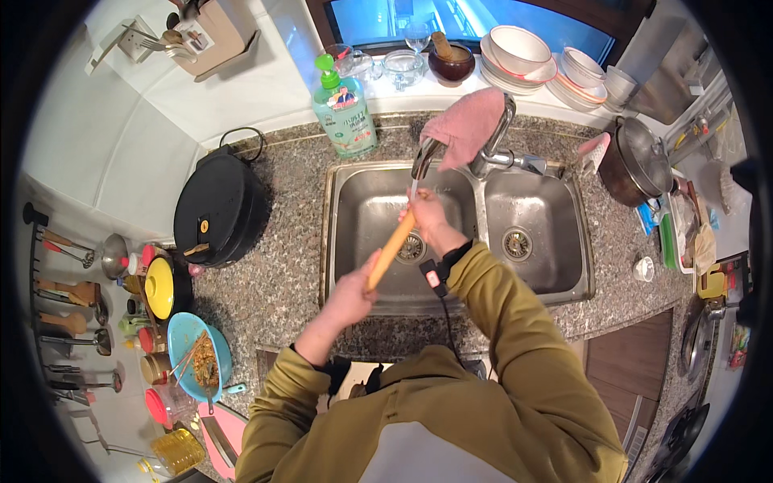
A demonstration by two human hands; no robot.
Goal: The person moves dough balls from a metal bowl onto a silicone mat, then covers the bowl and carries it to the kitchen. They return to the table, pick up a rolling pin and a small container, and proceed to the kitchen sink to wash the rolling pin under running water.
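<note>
A wooden rolling pin slants across the left basin of the steel double sink. Around its lower end is my left hand. My right hand grips the upper end, directly below the spout of the chrome faucet. A stream of water falls from the spout onto that end. Over the faucet neck hangs a pink cloth. The fingers partly hide both ends of the pin.
Left of the sink stands a round black electric appliance; a green pump bottle is behind the sink. A blue bowl of food and a knife on a pink board lie at lower left. Stacked bowls line the sill; a lidded pot stands right.
</note>
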